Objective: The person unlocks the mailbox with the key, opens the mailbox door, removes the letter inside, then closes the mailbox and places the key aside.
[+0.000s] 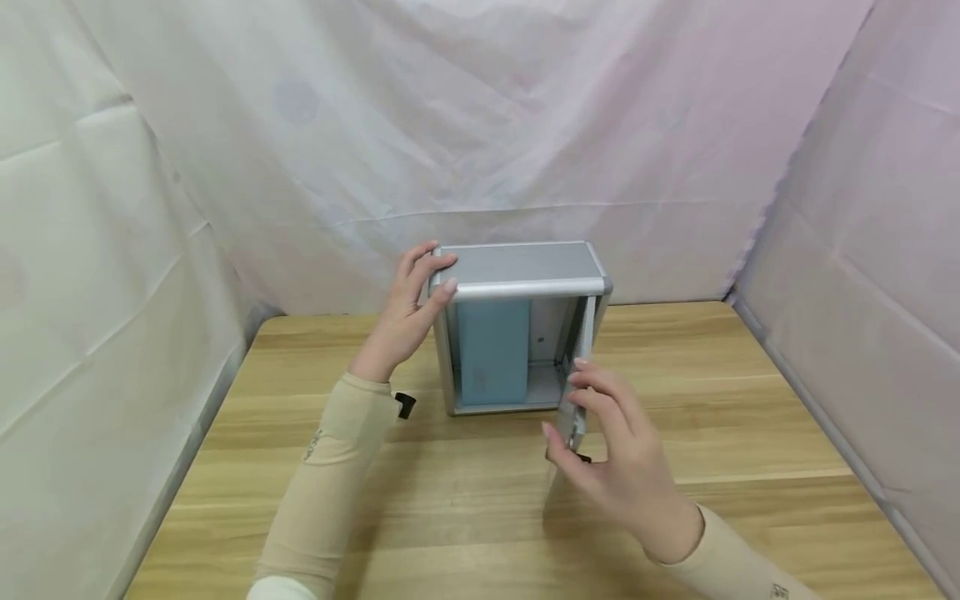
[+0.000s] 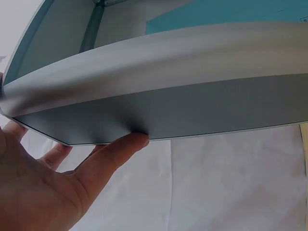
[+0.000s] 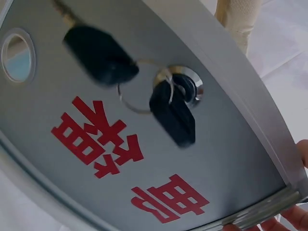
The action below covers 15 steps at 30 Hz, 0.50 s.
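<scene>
A silver-grey metal lockbox [image 1: 525, 265] stands on the table with its front door [image 1: 587, 333] swung outward on the right. Inside, at the left, stands a flat light-blue item [image 1: 493, 354]; whether it is a folder or a thin box I cannot tell. My left hand [image 1: 408, 312] rests on the box's upper left corner, fingers spread over the top and edge. My right hand [image 1: 626, 454] pinches the door's free edge between thumb and fingers. In the right wrist view, a black-headed key [image 3: 172, 113] sits in the door's lock, and a second key [image 3: 98, 55] hangs from its ring.
The wooden table [image 1: 465, 500] extends around the box. A white cloth [image 1: 525, 125] hangs close behind it, with more cloth at both sides. Red characters [image 3: 168, 197] and a round window [image 3: 18, 55] mark the door's face.
</scene>
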Tool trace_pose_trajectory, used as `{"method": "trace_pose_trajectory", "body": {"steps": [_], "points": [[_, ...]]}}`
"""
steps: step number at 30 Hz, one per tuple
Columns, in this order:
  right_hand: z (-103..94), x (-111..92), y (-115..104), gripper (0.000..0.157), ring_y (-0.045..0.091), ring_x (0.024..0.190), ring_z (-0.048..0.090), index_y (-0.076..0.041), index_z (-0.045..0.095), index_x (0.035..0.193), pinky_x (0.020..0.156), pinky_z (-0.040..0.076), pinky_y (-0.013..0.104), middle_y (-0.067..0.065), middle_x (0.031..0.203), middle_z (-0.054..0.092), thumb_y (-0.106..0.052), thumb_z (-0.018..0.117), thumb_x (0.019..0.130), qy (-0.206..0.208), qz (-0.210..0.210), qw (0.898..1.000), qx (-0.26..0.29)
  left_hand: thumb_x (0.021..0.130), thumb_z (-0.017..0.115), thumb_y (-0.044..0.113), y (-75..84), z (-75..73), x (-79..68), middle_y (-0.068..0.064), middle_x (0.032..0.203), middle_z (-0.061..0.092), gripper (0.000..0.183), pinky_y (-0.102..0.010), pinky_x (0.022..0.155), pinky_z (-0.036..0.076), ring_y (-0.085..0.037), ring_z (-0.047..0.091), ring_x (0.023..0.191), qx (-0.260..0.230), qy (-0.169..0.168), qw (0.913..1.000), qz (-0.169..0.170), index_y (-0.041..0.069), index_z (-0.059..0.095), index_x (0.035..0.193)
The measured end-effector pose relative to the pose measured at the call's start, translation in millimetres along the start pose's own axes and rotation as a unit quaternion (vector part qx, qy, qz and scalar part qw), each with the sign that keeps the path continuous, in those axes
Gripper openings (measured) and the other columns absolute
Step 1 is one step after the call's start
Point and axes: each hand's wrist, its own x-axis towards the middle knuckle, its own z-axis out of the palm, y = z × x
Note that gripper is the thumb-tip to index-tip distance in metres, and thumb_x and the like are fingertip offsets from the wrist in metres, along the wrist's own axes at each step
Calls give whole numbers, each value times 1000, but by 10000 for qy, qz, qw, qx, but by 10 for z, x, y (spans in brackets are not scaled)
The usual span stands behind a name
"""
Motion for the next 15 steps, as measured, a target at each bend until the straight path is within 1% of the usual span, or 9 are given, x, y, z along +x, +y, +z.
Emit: {"method": "trace_pose_trajectory", "body": {"steps": [1, 2, 6, 11, 15], "points": [[-23, -9, 3, 32, 43, 105, 56, 12, 56, 92, 97, 42, 28, 27, 101, 58, -20, 62, 90, 78, 10, 10000, 5, 101, 50, 24, -59, 10, 12, -3, 153, 17, 40, -54, 95, 38, -25, 20, 139, 10, 15, 10000, 29, 17, 47, 140], [-43, -17, 10, 32, 43, 104, 57, 13, 56, 90, 96, 43, 28, 28, 100, 58, -19, 61, 90, 199, -10, 9998, 6, 101, 50, 26, -80, 17, 15, 0, 153, 17, 40, -53, 95, 38, -22, 20, 139, 22, 26, 10000, 53, 19, 47, 140], [-128, -46, 31, 30, 42, 103, 59, 13, 56, 85, 93, 44, 26, 30, 96, 60, -16, 61, 91, 627, -26, 9980, -63, 100, 49, 36, -119, 29, 14, 5, 152, 18, 40, -50, 98, 37, -16, 20, 138, 57, 85, 9999, 126, 25, 48, 139], [-216, -61, 50, 29, 40, 99, 62, 12, 56, 79, 87, 47, 22, 29, 93, 62, -14, 61, 90, 968, 90, 9949, -256, 99, 48, 44, -119, 23, -9, 4, 151, 19, 44, -48, 99, 35, -13, 20, 137, 57, 139, 9998, 135, 24, 49, 138], [-271, -66, 63, 29, 37, 98, 64, 12, 58, 80, 86, 47, 21, 27, 92, 63, -15, 61, 91, 1038, 209, 9934, -434, 99, 47, 44, -113, 20, -16, 3, 151, 19, 44, -49, 100, 34, -13, 20, 138, 37, 146, 9998, 117, 23, 49, 138]]}}
